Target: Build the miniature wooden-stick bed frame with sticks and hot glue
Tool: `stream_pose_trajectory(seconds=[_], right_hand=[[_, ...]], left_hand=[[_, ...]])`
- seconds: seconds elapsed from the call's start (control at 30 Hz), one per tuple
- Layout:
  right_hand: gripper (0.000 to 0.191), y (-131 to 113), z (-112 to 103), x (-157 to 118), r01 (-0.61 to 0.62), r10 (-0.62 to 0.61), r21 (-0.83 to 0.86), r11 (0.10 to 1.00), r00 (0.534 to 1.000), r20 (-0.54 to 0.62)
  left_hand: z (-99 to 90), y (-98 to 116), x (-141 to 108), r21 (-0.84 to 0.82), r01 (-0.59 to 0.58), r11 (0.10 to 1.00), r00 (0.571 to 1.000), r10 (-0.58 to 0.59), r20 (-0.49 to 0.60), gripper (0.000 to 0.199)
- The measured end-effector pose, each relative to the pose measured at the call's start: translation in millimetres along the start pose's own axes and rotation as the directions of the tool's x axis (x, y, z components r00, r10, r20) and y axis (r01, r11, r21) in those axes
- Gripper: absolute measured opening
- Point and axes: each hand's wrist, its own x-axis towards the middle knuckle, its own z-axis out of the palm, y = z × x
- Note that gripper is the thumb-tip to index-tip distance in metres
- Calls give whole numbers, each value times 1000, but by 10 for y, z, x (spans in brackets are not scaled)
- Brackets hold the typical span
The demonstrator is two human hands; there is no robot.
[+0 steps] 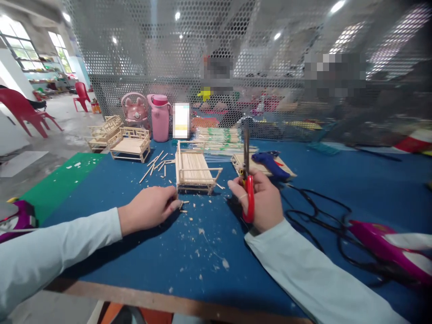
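My right hand grips red-handled scissors, their metal blades pointing up. My left hand rests low over the table, its fingers curled together beside a few short stick offcuts. Whatever may be between those fingertips is hidden. Just beyond the left hand stands a small wooden model bench made of thin sticks, with a slatted seat and rails. Loose cut sticks lie scattered to its left. A blue glue gun lies on a flat stick-built panel behind the right hand.
Finished-looking model benches stand at the back left, near a pink bottle and a lit phone. Bundled sticks lie against the perforated metal screen. Black cables and a purple device occupy the right side.
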Motion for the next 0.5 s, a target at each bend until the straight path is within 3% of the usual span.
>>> stream_pose_trajectory(seconds=[0.27,0.4,0.5], right_hand=[[43,-22,18,-55,-19,20,-20,1000,998,66],[41,-30,7,-52,-21,22,-12,1000,998,58],[42,-27,8,-51,-14,14,6,1000,999,41]], left_hand=[[140,16,-33,-130,-228,965,973,224,-50,21],[109,-6,-55,-347,-119,930,992,96,-82,20],[77,-35,-74,-580,-28,814,996,-23,-81,23]])
